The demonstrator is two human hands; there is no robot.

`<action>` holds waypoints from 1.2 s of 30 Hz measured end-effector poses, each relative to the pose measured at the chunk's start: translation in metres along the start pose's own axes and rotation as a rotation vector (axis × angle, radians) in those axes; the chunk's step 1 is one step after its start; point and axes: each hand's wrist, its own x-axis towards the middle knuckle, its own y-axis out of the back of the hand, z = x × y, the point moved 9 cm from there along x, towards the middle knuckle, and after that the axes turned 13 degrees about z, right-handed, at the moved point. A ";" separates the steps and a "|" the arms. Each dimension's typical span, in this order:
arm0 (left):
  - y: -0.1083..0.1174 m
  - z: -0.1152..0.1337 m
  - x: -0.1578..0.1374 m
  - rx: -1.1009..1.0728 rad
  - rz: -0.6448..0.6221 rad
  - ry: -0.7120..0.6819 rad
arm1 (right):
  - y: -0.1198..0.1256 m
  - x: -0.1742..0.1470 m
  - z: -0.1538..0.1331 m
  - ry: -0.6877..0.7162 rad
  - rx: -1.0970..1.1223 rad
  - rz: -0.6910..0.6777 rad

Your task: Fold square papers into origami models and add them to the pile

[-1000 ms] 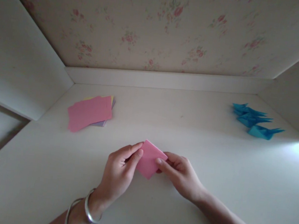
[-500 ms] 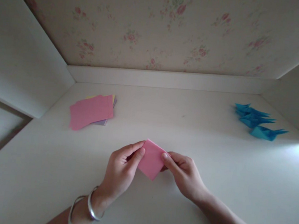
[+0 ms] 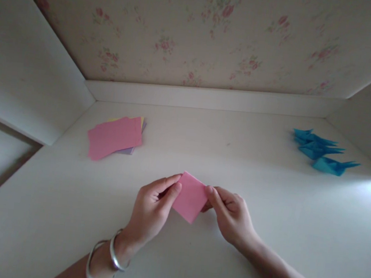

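Observation:
A small folded square of pink paper (image 3: 191, 199) is held tilted, one corner pointing down, above the white table. My left hand (image 3: 152, 210) pinches its left corner between thumb and fingers. At the opposite corner, my right hand (image 3: 230, 214) has its thumb on the edge, with the other fingers curled behind and partly hidden. Both hands are closed on the paper. Two silver bangles (image 3: 116, 251) circle my left wrist.
Back left on the white table (image 3: 185, 143) lies a stack of pink paper sheets (image 3: 115, 138), with yellow and purple edges showing beneath. Several blue folded paper figures (image 3: 331, 166) sit in a row at the back right. A floral-papered wall (image 3: 183, 32) rises behind.
My right thumb has slid outward toward the paper's right corner, uncovering more of its face. The left hand keeps its pinch, and the view has shifted slightly.

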 end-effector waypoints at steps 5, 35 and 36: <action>0.003 0.000 0.003 0.023 0.020 -0.005 | -0.019 -0.006 0.004 -0.098 0.211 -0.195; 0.001 0.003 0.002 0.042 0.010 -0.036 | -0.041 -0.021 0.004 -0.162 0.177 -0.403; 0.001 0.003 0.002 0.037 0.013 -0.034 | -0.044 -0.023 0.004 -0.183 0.217 -0.434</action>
